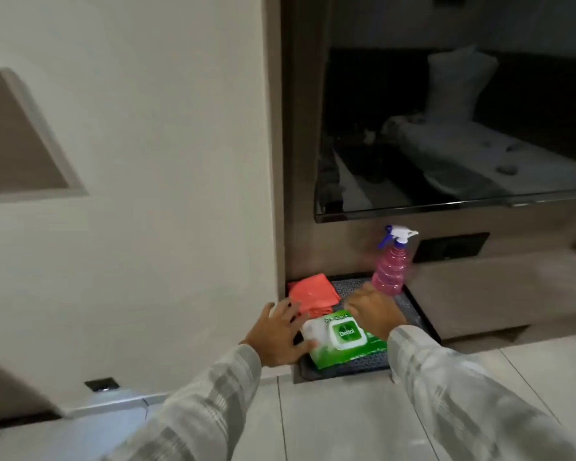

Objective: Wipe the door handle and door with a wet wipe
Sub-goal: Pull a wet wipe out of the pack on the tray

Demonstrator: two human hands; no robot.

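I was only getting a wipe out: my left hand [281, 337] lay open on the wet wipe pack [341, 337] on the tray [416, 314], my right hand [374, 311] looked open beside its lid, which I should lift next.

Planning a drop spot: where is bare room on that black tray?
Free: the tray mat right of the right hand, below the pink spray bottle, and a thin front strip under the wipes pack. Crowded: left half, where the orange cloth, pack and left hand sit together.
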